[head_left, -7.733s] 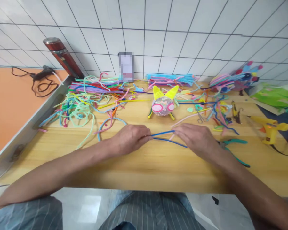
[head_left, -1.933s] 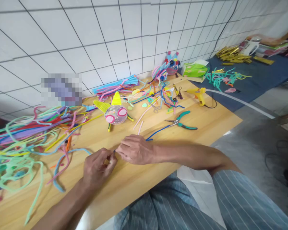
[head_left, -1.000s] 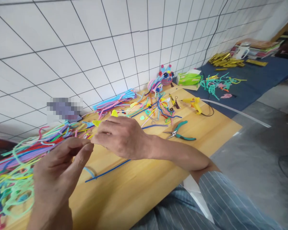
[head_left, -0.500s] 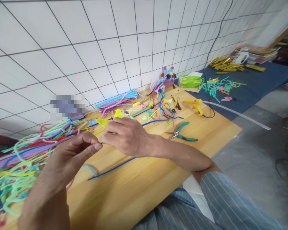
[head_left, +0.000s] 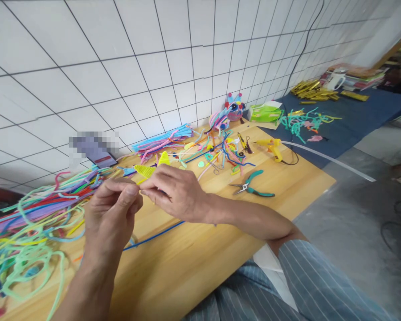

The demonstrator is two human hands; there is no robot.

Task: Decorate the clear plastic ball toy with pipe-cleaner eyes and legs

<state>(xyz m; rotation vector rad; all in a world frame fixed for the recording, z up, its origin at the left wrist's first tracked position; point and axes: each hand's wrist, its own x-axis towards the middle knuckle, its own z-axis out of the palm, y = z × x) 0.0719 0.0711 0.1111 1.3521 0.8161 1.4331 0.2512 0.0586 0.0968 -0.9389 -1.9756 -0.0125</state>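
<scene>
My right hand (head_left: 180, 191) is closed around a yellow pipe-cleaner piece (head_left: 145, 170), whose two pointed, wound tips stick out above the fingers. Most of that piece is hidden by the hand. My left hand (head_left: 112, 209) meets it at the fingertips, thumb and forefinger pinched together on something too thin to make out. A small dark blue bit shows under the right fingers. Below the hands, a blue pipe cleaner (head_left: 157, 235) lies on the wooden table (head_left: 187, 267). Green-handled pliers (head_left: 250, 185) rest to the right of my right hand.
Loose coloured pipe cleaners (head_left: 36, 227) spread over the left side, near a phone (head_left: 102, 158) by the wall. A blue bundle (head_left: 167, 137) lies at the back, beside a decorated figure (head_left: 235, 109). A yellow glue gun (head_left: 272, 148) sits right, before a blue cloth (head_left: 347, 125).
My left hand has turned upright, its thumb now over the pinch, which has risen slightly. The blue pipe-cleaner length beyond my right hand no longer shows there.
</scene>
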